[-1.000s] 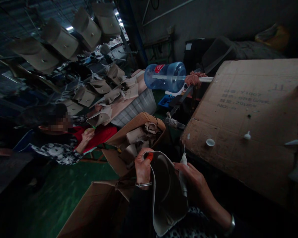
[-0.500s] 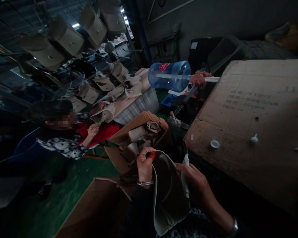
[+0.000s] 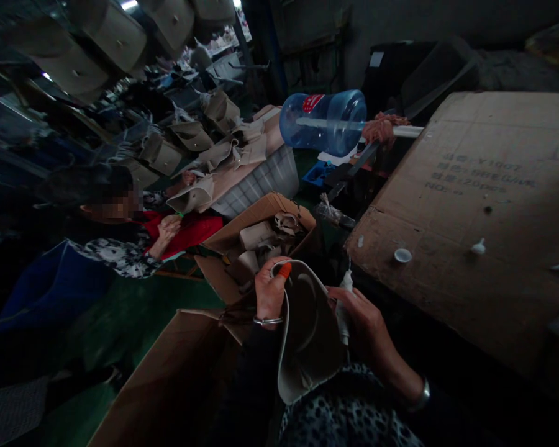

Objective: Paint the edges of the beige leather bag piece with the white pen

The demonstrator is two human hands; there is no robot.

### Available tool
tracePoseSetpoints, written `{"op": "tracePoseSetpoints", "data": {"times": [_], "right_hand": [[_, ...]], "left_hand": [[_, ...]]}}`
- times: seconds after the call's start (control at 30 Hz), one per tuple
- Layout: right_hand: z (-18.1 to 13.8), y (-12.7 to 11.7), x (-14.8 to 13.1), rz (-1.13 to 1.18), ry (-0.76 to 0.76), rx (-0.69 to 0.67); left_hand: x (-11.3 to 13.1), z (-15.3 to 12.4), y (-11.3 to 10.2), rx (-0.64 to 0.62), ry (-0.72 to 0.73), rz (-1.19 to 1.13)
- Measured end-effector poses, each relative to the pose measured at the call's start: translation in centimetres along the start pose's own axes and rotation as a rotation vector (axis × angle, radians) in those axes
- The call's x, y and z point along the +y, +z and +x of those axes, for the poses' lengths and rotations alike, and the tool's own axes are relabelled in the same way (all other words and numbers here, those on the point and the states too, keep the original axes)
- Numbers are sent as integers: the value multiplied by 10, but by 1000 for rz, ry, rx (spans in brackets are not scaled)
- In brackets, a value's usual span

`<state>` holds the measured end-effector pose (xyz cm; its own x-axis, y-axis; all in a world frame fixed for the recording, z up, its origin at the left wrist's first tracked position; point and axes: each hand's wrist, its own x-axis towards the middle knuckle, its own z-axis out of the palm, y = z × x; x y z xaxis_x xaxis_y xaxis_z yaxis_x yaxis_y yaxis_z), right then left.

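My left hand (image 3: 268, 290) is closed on the curled upper edge of a beige bag piece (image 3: 310, 341), its thumb wearing an orange finger cover (image 3: 284, 270). The piece hangs curved above my lap, with its hollow side toward me. Closed around a slim white tool (image 3: 343, 315) with a thin dark tip, my right hand (image 3: 366, 316) is at the right edge of the piece. The tool's tip points up, away from the bag piece. Some right fingers are hidden behind the piece, so their contact with it is unclear.
A large cardboard box (image 3: 447, 167) on the right bears a small white cup (image 3: 403, 255) and a white nozzle (image 3: 479, 246). Ahead, an open carton (image 3: 279, 202) contains beige pieces. A blue water bottle (image 3: 323, 123) lies beyond. Another person (image 3: 121, 248) works at left.
The view has tipped slightly down, so the background sits higher. Both hands keep their holds on the bag piece and the white tool, with little change between them.
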<state>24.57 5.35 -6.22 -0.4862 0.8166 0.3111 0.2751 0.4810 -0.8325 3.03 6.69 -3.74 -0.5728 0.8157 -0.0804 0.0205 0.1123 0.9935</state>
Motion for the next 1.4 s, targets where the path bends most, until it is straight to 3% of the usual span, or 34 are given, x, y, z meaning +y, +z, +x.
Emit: {"op": "tracePoseSetpoints", "data": {"times": [0.27,0.53,0.83,0.97,1.1,1.2,1.3,1.4], "right_hand": [[-1,-1,2,-10,21,29],[-4,0,2,45,76,-10],[-8,7,18,-46,-111,10],[-9,6,12,-86,-138,114],[-12,1,6,-54,-78,260],[-16,-3,6,14,-1,275],[-20,-4,9,7,5,262],[-23,-3,13,-28,-32,258]], "left_hand": [[-8,1,3,-7,43,18],[0,3,-1,-90,99,264],[-17,-1,-10,126,79,122],[-21,14,-43,328,4,-78],[-15,52,-96,585,59,-166],[-12,86,-123,770,135,-257],[-18,110,-135,843,180,-296],[-34,110,-150,860,163,-280]]}}
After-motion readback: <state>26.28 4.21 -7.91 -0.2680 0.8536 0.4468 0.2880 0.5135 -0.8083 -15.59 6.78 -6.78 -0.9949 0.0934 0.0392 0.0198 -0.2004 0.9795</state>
